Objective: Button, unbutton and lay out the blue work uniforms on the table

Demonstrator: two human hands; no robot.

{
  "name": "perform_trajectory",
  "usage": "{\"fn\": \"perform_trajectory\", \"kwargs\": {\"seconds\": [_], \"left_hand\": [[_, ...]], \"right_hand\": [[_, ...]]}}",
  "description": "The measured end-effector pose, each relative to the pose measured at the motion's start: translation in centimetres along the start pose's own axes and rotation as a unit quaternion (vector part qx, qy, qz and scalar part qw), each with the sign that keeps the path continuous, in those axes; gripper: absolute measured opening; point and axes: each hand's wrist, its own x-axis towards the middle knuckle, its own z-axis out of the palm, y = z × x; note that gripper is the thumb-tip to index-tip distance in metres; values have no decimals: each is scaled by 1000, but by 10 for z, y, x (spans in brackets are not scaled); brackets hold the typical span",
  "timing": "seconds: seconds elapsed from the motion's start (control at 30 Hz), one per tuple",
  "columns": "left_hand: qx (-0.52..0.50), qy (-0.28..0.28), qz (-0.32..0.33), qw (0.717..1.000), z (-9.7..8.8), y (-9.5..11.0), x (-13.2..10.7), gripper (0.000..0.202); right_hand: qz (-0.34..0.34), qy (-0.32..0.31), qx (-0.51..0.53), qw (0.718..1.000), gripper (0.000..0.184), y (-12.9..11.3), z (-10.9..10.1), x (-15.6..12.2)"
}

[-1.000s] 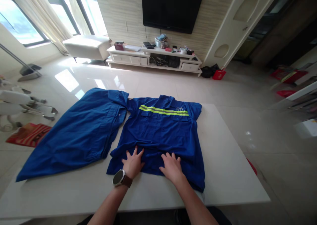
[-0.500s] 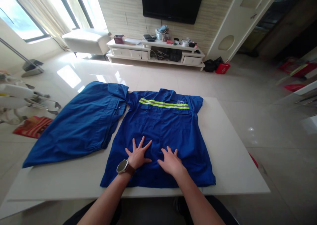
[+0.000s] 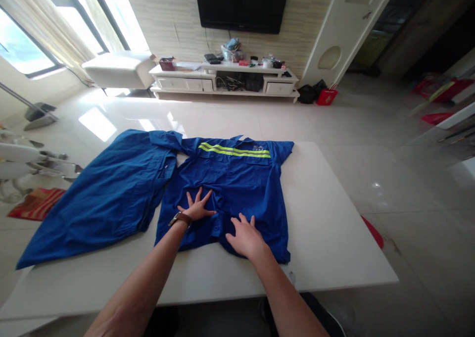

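Observation:
A blue work shirt (image 3: 245, 183) with a yellow and grey reflective stripe lies spread on the white table (image 3: 326, 228), its collar at the far side. My left hand (image 3: 197, 208), a watch strap at its wrist, presses flat on the lower left of the shirt with fingers spread. On the lower right part rests my right hand (image 3: 245, 235), fingers apart and holding nothing. Creases run through the cloth between the two hands, and the hem bends inward there. Left of the shirt lies another blue garment (image 3: 100, 193), partly over the table's edge.
Past the table stands a low white TV cabinet (image 3: 178, 83) with clutter on top, below a wall-mounted television (image 3: 241, 5). A white stool (image 3: 115, 70) is near the window. A red bag (image 3: 326, 97) sits on the floor, and a red object (image 3: 372, 230) shows beside the table's right edge.
Both hands have pushed the shirt's lower part away from the near table edge, left hand further. The cloth has wrinkled and the collar now droops over the far edge. The view has shifted slightly.

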Motion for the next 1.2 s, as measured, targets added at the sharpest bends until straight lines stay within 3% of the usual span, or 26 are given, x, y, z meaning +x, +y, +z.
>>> {"fn": "perform_trajectory", "kwargs": {"seconds": [0.23,0.47,0.6,0.7,0.8,0.93,1.2], "left_hand": [[-6,36,-2,999,2,2,-5,98],[7,37,31,999,17,-13,-55,106],[-114,112,115,981,19,-13,-86,75],[-211,139,152,956,12,1,-97,50],[-274,114,158,942,2,20,-100,39],[-317,90,155,931,-4,32,-104,31],[-381,49,137,913,1,27,-122,27]], "right_hand": [[15,-13,22,1000,54,-9,-12,-8],[-39,41,-58,997,42,-6,-11,-10],[-113,11,-116,987,42,-11,-4,-9],[-170,-42,-126,976,52,-20,11,-7],[-186,-71,-135,971,59,-29,27,-6],[-155,-117,-189,962,45,-38,40,-5],[-173,-41,-146,973,27,-39,28,-5]]}}
